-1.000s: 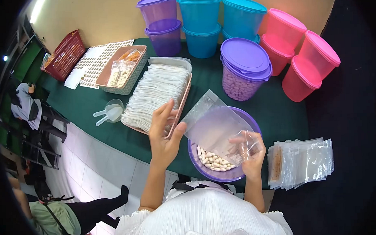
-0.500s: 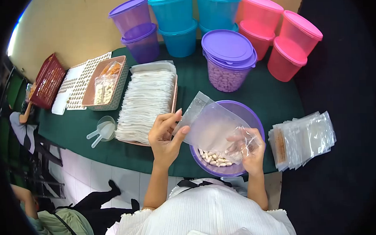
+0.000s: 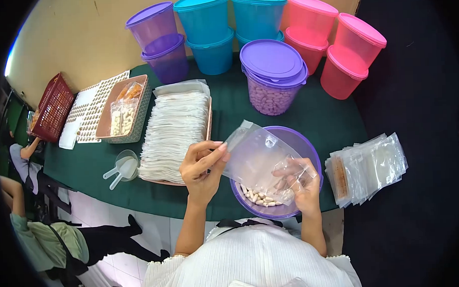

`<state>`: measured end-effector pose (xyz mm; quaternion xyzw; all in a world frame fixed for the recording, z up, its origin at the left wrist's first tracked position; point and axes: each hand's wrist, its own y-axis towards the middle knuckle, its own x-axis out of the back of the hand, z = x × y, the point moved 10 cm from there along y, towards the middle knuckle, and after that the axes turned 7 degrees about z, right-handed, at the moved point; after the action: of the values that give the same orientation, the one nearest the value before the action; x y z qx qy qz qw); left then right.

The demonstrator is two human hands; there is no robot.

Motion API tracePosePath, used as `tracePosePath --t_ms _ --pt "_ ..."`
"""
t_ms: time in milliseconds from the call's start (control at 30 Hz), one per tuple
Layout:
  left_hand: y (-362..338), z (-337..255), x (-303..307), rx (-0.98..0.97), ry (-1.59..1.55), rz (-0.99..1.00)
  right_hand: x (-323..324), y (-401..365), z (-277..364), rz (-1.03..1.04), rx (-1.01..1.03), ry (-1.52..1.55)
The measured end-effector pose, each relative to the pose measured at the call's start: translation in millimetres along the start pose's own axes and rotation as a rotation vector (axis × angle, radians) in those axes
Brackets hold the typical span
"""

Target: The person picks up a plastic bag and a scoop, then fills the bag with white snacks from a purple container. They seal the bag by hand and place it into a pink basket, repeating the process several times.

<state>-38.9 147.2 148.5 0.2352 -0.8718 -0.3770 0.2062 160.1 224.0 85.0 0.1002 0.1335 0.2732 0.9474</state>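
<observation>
A clear plastic bag (image 3: 255,155) is stretched at a slant between my two hands, over a purple bowl (image 3: 310,143). My left hand (image 3: 202,167) pinches the bag's left edge between thumb and fingers. At the lower right end, my right hand (image 3: 303,189) grips the bag, its fingers partly seen through the plastic. Beige capsules (image 3: 259,198) lie in the bottom of the bowl, partly covered by the bag. I see no capsules inside the bag.
Stacked clear bags (image 3: 367,166) lie right of the bowl. On the left stand a basket of white packets (image 3: 176,130), a cup with scoops (image 3: 126,167) and a basket with capsule bags (image 3: 122,114). A lidded capsule tub (image 3: 273,86) stands behind. Other people are at left.
My left thumb and fingers have closed on the bag's edge, having been further apart. The bag is slightly tilted differently. The view has shifted a little, and people at left have moved.
</observation>
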Motion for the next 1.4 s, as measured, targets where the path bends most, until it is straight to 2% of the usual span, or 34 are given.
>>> tracePosePath --t_ms 67,167,233,300,333,400,467,533,567,633,667,733,800,867,933,967,1033,1067,1100,1133,1167,1233,1300,1367,1400 --pt "2 -2 -3 -0.040 0.026 0.022 0 1 1 0.018 0.011 -0.008" --pt "4 23 -5 0.253 -0.117 0.031 4 3 -3 0.041 0.031 -0.032" --pt "1 35 -3 0.312 -0.127 0.078 7 3 -2 0.049 0.037 -0.049" --pt "-2 43 -1 0.378 -0.137 0.127 6 6 5 0.073 0.014 -0.309" --pt "1 39 0 0.355 -0.118 0.146 9 4 9 0.071 0.008 -0.309" --pt "1 35 0 0.339 -0.102 0.173 12 -2 -7 0.108 -0.202 -0.118" --pt "-1 28 3 0.267 -0.211 0.115 14 -2 -4 0.080 -0.155 -0.099" --pt "-10 30 2 0.316 -0.281 0.111 24 -4 -5 0.020 -0.111 0.006" --pt "-16 34 2 0.334 -0.376 0.061 25 -6 -11 -0.032 -0.153 0.128" --pt "-26 40 3 0.384 -0.498 0.002 24 -8 -16 -0.033 -0.171 0.186" --pt "-29 40 5 0.393 -0.500 0.004 22 -8 -18 -0.025 -0.182 0.245" --pt "-33 42 14 0.457 -0.164 0.112 19 -5 -6 -0.044 -0.140 0.170" --pt "-17 3 33 0.300 0.241 0.144 4 -4 -2 0.062 -0.205 0.048" --pt "-2 -52 8 0.087 0.379 0.299 -13 -3 0 0.128 -0.245 -0.034" --pt "-15 -67 -36 0.070 0.407 0.613 -47 -7 -4 0.351 -0.306 -0.107" --pt "-21 -67 -51 0.046 0.378 0.696 -53 -6 1 0.357 -0.317 -0.111" --pt "-35 -48 -52 0.134 0.280 0.685 -72 -10 -1 0.448 -0.481 -0.010" --pt "-40 -37 -52 0.207 0.182 0.682 -70 -6 -3 0.450 -0.480 -0.010" --pt "-42 -32 -43 0.268 0.101 0.602 -74 -2 -2 0.541 -0.431 0.034" --pt "-48 -28 -38 0.267 0.098 0.606 -77 3 2 0.628 -0.384 0.078" --pt "-53 -20 -24 0.302 0.068 0.531 -71 18 0 0.664 -0.412 -0.020" --pt "-66 -6 -6 0.416 -0.026 0.417 -56 58 -15 0.671 -0.212 -0.701" --pt "-81 2 0 0.444 -0.033 0.439 -55 62 -59 0.833 0.018 -1.458" --pt "-87 2 -1 0.453 -0.078 0.448 -42 48 -122 1.142 -0.174 -1.819" --pt "-87 -1 0 0.448 -0.081 0.447 -44 50 -132 1.138 -0.175 -1.825"
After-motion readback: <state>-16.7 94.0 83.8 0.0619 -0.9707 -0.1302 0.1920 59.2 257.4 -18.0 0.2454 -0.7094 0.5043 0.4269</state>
